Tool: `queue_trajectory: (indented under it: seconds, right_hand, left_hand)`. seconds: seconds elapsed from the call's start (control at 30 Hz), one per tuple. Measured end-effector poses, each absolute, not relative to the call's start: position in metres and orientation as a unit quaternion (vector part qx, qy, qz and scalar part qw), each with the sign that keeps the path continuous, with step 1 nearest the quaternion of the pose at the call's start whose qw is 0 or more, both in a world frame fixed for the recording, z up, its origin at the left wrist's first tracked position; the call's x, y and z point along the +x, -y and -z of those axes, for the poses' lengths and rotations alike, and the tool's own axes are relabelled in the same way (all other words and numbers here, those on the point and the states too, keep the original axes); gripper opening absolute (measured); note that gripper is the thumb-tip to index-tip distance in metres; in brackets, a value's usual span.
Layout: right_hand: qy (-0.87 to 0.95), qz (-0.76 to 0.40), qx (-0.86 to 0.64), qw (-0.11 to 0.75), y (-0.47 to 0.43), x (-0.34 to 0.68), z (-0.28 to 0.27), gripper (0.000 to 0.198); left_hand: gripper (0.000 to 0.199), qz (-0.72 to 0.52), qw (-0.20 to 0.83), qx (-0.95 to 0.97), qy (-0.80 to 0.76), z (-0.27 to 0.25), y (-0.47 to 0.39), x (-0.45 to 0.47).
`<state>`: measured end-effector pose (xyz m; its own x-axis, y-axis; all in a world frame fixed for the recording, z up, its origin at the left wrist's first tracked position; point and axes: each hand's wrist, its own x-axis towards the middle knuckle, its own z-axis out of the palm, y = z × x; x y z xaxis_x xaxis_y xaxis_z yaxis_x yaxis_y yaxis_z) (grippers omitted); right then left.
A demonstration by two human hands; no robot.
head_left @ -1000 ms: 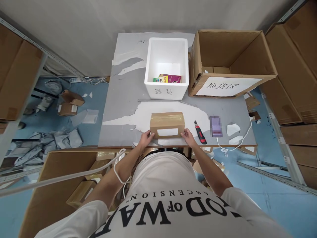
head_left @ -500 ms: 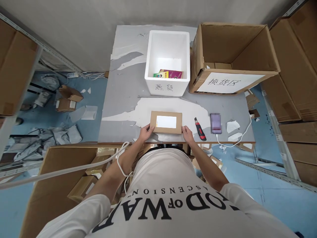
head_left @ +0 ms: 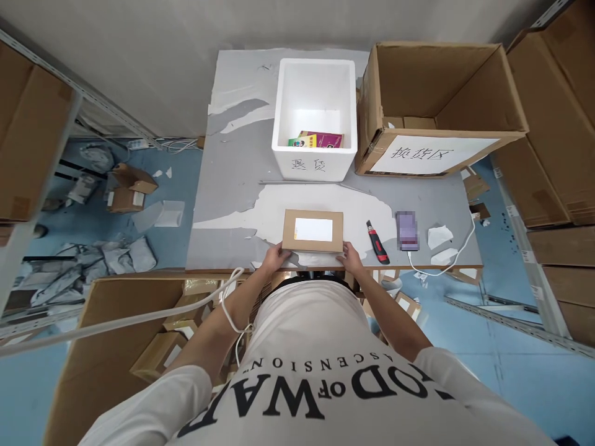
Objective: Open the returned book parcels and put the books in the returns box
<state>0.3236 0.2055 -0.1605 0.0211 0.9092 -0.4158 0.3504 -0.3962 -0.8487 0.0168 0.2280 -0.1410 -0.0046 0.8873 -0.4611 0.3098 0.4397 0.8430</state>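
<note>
Centre frame: left hand (head_left: 276, 256), right hand (head_left: 350, 257) hold carton (head_left: 313, 230) at lower corners; likely stiff, light, best gripped by ends.

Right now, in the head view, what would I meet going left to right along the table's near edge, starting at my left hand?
Left hand, cardboard box, right hand, utility knife, phone, torn paper.
</note>
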Motion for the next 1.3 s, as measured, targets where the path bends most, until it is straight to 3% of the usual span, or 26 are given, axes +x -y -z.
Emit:
queue_trajectory:
  seconds: [0.33, 0.6, 0.87, 1.1, 1.2, 1.3]
  right_hand:
    - [0.489, -0.535, -0.605, 0.33, -0.225, 0.327, 0.117, 0.03]
    - [0.524, -0.44, -0.676, 0.273, -0.246, 0.326, 0.084, 0.039]
    - [0.495, -0.456, -0.682, 0.286, -0.253, 0.324, 0.093, 0.04]
    - [0.432, -0.513, -0.653, 0.351, -0.238, 0.332, 0.123, 0.03]
    - [0.478, -0.491, -0.652, 0.324, -0.231, 0.331, 0.137, 0.038]
    - [0.493, -0.506, -0.641, 0.301, -0.23, 0.328, 0.144, 0.037]
  left_hand:
    - [0.058, -0.31, 0.503, 0.513, -0.623, 0.11, -0.239, 0.016]
    - [0.055, -0.234, 0.368, 0.545, -0.716, 0.081, -0.262, 0.025]
    - [0.053, -0.243, 0.397, 0.519, -0.717, 0.089, -0.273, 0.023]
    - [0.059, -0.36, 0.535, 0.435, -0.628, 0.124, -0.258, 0.009]
    - [0.074, -0.345, 0.549, 0.478, -0.592, 0.138, -0.249, 0.005]
    - [0.064, -0.305, 0.531, 0.509, -0.604, 0.144, -0.247, 0.008]
